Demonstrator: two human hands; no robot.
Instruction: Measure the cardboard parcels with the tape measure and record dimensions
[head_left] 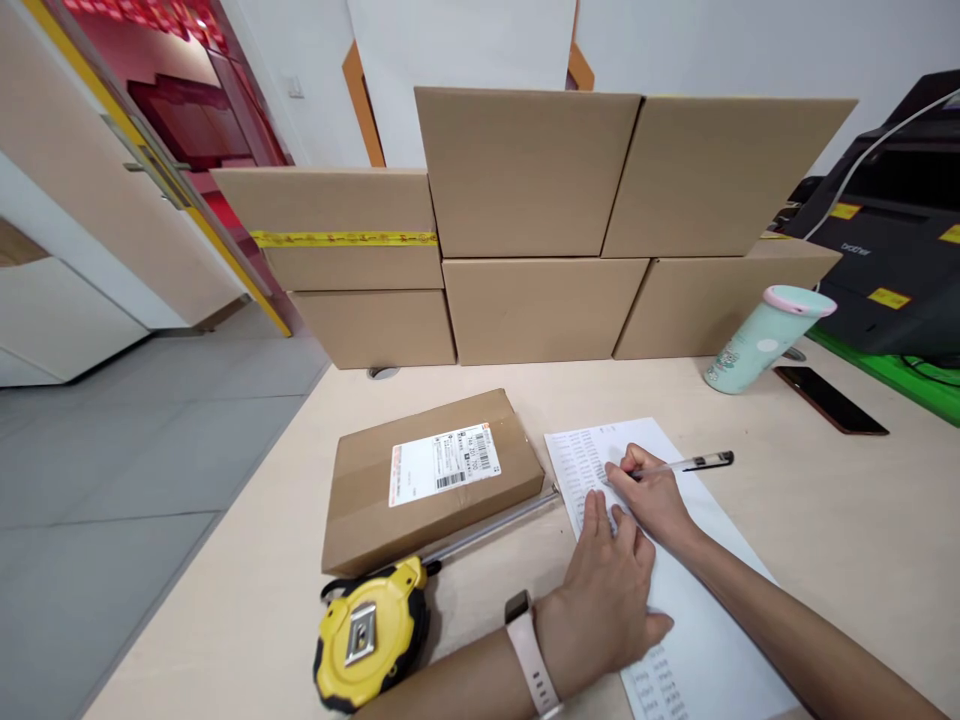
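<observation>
A pen (694, 463) is pinched in my right hand (654, 492), its tip down on a white paper sheet (705, 560) that carries columns of small writing. My left hand (604, 580) lies flat on the sheet with fingers stretched toward the writing; a watch with a pale strap (531, 650) is on that wrist. Left of the paper lies a flat cardboard box (442, 480) with a white shipping label (444, 464) on top. A yellow and black tape measure (371, 635) rests in front of the box, its blade (491, 527) drawn out along the box's front edge.
Stacked cardboard boxes (545, 310) form a wall along the table's back. To the right stand a mint tumbler (765, 340), a dark phone (831, 399) and a black printer (877, 230) on a green surface. The table's left edge (214, 520) borders a grey tiled floor.
</observation>
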